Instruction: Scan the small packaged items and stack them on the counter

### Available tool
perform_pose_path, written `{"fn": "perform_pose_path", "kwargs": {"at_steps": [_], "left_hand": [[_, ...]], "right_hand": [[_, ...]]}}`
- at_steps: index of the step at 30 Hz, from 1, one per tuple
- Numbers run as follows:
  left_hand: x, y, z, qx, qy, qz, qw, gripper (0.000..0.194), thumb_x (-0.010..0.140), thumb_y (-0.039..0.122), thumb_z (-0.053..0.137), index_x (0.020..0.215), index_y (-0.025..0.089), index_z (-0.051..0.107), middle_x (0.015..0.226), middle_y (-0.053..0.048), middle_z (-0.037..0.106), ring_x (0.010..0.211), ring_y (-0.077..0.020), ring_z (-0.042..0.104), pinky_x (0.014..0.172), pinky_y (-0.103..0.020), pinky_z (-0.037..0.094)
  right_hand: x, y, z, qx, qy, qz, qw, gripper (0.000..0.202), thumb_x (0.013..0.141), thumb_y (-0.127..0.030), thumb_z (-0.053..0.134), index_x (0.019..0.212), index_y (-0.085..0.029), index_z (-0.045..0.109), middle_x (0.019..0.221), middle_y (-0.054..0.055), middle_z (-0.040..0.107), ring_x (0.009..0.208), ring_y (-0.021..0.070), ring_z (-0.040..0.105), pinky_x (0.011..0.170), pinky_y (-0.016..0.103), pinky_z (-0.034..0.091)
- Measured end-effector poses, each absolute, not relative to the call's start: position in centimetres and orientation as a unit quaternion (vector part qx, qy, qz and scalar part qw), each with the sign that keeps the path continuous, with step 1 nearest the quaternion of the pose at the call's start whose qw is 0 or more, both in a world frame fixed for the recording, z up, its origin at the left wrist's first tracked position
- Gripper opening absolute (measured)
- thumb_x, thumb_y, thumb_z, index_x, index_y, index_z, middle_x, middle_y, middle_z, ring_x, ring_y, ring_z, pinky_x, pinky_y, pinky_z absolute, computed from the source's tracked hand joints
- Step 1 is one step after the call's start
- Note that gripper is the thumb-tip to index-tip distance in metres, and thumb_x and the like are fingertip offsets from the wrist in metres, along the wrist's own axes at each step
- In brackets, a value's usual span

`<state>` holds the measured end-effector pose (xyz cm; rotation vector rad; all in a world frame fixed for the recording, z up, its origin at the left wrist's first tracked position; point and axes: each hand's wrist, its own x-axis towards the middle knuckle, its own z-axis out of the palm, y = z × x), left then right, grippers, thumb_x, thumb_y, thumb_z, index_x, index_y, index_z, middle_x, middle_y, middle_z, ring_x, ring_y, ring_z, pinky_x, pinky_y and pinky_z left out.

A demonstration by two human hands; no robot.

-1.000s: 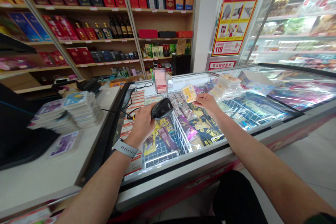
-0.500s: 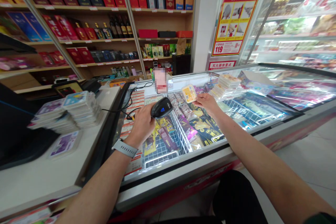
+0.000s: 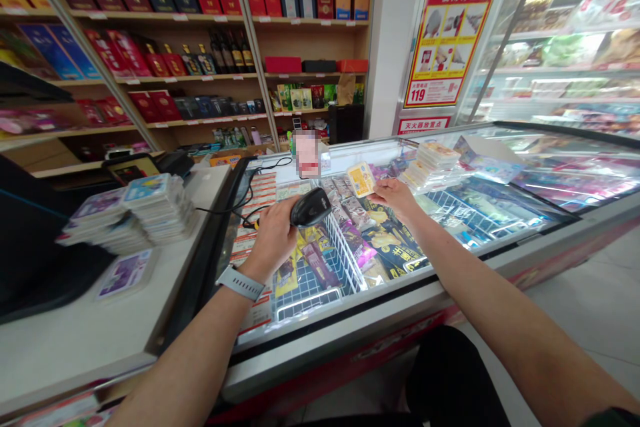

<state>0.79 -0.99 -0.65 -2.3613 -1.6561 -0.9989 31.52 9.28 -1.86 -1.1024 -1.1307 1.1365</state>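
My left hand [image 3: 276,233], with a grey watch strap at the wrist, is closed around a black barcode scanner [image 3: 311,207]. The scanner's head points right, over the freezer's glass top. Between the thumb and fingers of my right hand [image 3: 395,197] is a small flat yellow-and-white package [image 3: 361,179], held tilted up by its lower right edge. The package and the scanner head are a short gap apart. A stack of similar clear flat packs [image 3: 431,163] rests on the glass just beyond my right hand.
Beneath the glass, the chest freezer [image 3: 400,293] holds wire baskets of wrapped ice creams. Flat packs [image 3: 157,207] are piled on the white counter [image 3: 75,353] at left, beside a dark monitor. An open white carton [image 3: 487,157] stands on the freezer. The scanner's cable [image 3: 245,197] crosses its left edge.
The blue light on top of the scanner has gone out. Both hands keep nearly the same place, and the view has shifted very slightly.
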Motion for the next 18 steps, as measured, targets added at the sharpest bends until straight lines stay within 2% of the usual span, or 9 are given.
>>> {"fn": "perform_pose_path", "kwargs": {"at_steps": [5, 11, 15, 18], "left_hand": [[0.72, -0.85, -0.86, -0.77, -0.543, -0.332, 0.046, 0.057, 0.08, 0.005, 0.051, 0.135, 0.019, 0.057, 0.134, -0.013, 0.069, 0.129, -0.0306, 0.061, 0.111, -0.049, 0.044], [0.87, -1.12, -0.84, -0.77, -0.537, -0.341, 0.048, 0.057, 0.08, 0.004, 0.051, 0.134, 0.018, 0.057, 0.133, -0.013, 0.069, 0.128, -0.0303, 0.062, 0.111, -0.05, 0.043], [0.89, -1.26, -0.68, -0.764, -0.543, -0.345, 0.045, 0.057, 0.079, 0.003, 0.051, 0.134, 0.019, 0.057, 0.134, -0.012, 0.069, 0.129, -0.0293, 0.061, 0.113, -0.049, 0.042], [0.86, -1.3, -0.55, -0.764, -0.541, -0.349, 0.04, 0.055, 0.082, 0.005, 0.051, 0.134, 0.018, 0.057, 0.134, -0.013, 0.068, 0.129, -0.0294, 0.061, 0.113, -0.049, 0.042]], "right_hand": [[31.33, 9.12, -1.74, -0.474, -0.48, 0.473, 0.566, 0.011, 0.082, -0.012, 0.078, 0.084, -0.015, 0.068, 0.075, 0.004, 0.076, 0.067, 0.0143, 0.075, 0.083, 0.034, 0.067], [31.23, 8.96, -1.64, -0.483, -0.486, 0.466, 0.559, 0.011, 0.082, -0.018, 0.08, 0.084, -0.016, 0.069, 0.069, 0.004, 0.075, 0.064, 0.0163, 0.075, 0.072, 0.031, 0.067], [31.01, 8.74, -1.47, -0.492, -0.492, 0.467, 0.547, 0.008, 0.084, -0.019, 0.076, 0.081, -0.016, 0.069, 0.067, 0.004, 0.075, 0.062, 0.0153, 0.074, 0.063, 0.024, 0.064], [30.75, 8.33, -0.95, -0.487, -0.477, 0.46, 0.568, 0.01, 0.084, -0.021, 0.076, 0.081, -0.017, 0.067, 0.065, 0.002, 0.073, 0.061, 0.0143, 0.072, 0.059, 0.021, 0.062]]}}
